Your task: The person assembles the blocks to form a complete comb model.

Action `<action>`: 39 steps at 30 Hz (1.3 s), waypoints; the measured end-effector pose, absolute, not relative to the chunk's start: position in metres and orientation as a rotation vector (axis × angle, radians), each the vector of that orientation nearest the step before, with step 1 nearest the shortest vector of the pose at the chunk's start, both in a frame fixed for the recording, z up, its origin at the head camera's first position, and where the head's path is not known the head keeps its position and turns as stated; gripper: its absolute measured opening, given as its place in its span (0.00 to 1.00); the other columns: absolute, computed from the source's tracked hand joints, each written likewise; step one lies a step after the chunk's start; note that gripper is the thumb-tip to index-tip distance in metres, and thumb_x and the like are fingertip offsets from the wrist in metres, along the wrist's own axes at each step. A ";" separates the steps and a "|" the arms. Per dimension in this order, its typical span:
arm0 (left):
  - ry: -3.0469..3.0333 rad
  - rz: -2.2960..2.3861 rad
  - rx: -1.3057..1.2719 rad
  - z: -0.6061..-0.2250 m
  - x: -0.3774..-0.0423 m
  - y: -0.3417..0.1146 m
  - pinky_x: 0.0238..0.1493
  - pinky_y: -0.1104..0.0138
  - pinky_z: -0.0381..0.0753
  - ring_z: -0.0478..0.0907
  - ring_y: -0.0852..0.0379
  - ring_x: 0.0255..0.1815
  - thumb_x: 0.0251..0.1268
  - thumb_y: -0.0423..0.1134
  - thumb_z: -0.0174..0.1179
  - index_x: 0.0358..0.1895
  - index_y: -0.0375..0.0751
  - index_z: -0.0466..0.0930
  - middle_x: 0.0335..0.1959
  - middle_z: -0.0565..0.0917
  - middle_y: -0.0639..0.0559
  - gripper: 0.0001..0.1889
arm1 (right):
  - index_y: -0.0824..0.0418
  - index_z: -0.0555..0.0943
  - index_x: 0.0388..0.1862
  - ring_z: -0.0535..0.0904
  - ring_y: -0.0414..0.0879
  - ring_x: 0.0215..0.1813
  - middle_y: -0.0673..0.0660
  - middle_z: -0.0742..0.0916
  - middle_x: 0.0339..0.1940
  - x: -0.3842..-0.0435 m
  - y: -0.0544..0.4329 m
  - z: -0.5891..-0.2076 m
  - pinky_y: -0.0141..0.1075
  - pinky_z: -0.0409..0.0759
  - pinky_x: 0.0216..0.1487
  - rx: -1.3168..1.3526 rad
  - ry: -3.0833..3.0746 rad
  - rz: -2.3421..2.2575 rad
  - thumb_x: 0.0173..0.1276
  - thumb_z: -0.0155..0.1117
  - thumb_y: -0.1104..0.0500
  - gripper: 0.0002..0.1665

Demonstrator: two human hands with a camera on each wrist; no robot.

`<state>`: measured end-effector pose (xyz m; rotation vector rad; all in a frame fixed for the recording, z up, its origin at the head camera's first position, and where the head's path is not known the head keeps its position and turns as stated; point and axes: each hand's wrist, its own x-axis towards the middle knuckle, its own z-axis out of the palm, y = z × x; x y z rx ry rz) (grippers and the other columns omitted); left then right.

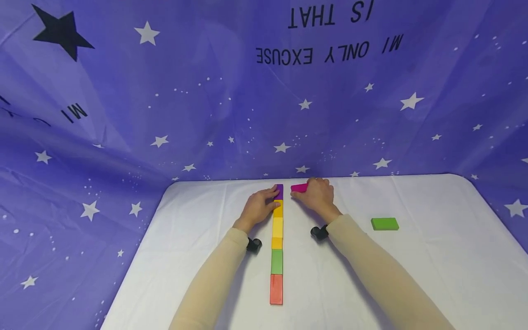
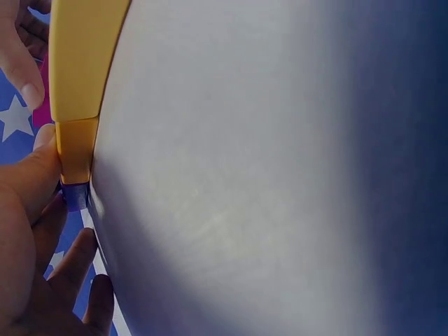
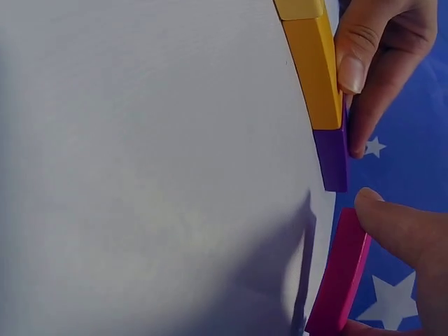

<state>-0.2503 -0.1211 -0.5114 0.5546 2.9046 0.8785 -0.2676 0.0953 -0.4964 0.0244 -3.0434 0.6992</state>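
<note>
Beige sleeves (image 1: 384,272) reach in from the near side over a white cloth (image 1: 185,211), and between them, well back from both grips, lies a red block (image 1: 276,289), nearest the person. From there a straight row runs away toward the left hand's fingers, end to end: a green block (image 1: 277,262), a short orange block (image 1: 277,243), then a yellow block (image 1: 278,228). Black devices (image 1: 319,233) sit at the two wrists, just behind the hands. Off to the right of the right hand, and somewhat nearer the person than its grip, lies a loose green block (image 1: 385,224), touched by neither hand.

Farther along, the left hand (image 1: 258,206) comes to the row from its left side, fingers loosely extended rather than clamped. Its thumb rests against the second orange block (image 1: 279,211), while its forefinger touches the purple block (image 1: 280,191), which ends the row on the far side, right at the fingertips.

Across a small gap, the right hand (image 1: 317,195) pinches a magenta block (image 1: 299,188) between thumb and fingers. The piece pokes out to the left of that grip, its free end toward the purple block but apart from it, at an angle to the row. Whether it touches the cloth I can't tell. Beyond both grips hangs a purple-blue backdrop (image 1: 247,114) with white stars and upside-down black lettering.
</note>
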 end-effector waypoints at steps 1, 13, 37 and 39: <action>2.906 0.877 0.560 -0.511 -0.251 -0.121 0.75 0.53 0.62 0.68 0.48 0.73 0.70 0.45 0.64 0.68 0.45 0.76 0.73 0.71 0.56 0.25 | 0.71 0.82 0.50 0.77 0.64 0.51 0.67 0.86 0.44 -0.269 0.094 -0.496 0.58 0.73 0.56 0.026 -3.046 0.699 0.56 0.71 0.33 0.43; 2.928 0.880 0.582 -0.508 -0.250 -0.120 0.74 0.51 0.64 0.69 0.45 0.72 0.70 0.43 0.64 0.67 0.41 0.77 0.72 0.72 0.52 0.24 | 0.70 0.83 0.44 0.77 0.63 0.50 0.67 0.86 0.43 -0.278 0.078 -0.500 0.57 0.74 0.56 -0.018 -3.060 0.692 0.55 0.71 0.29 0.44; 2.901 0.888 0.516 -0.507 -0.251 -0.119 0.76 0.55 0.61 0.67 0.50 0.74 0.70 0.45 0.64 0.68 0.45 0.76 0.73 0.71 0.58 0.25 | 0.66 0.81 0.57 0.77 0.65 0.58 0.68 0.85 0.53 -0.279 0.083 -0.510 0.54 0.76 0.58 0.085 -2.971 0.826 0.67 0.67 0.47 0.29; 2.898 0.886 0.519 -0.507 -0.251 -0.119 0.76 0.54 0.61 0.66 0.50 0.74 0.70 0.45 0.64 0.68 0.46 0.76 0.73 0.71 0.58 0.25 | 0.67 0.81 0.57 0.77 0.65 0.57 0.68 0.85 0.53 -0.279 0.083 -0.511 0.54 0.76 0.59 0.074 -2.960 0.840 0.66 0.68 0.47 0.29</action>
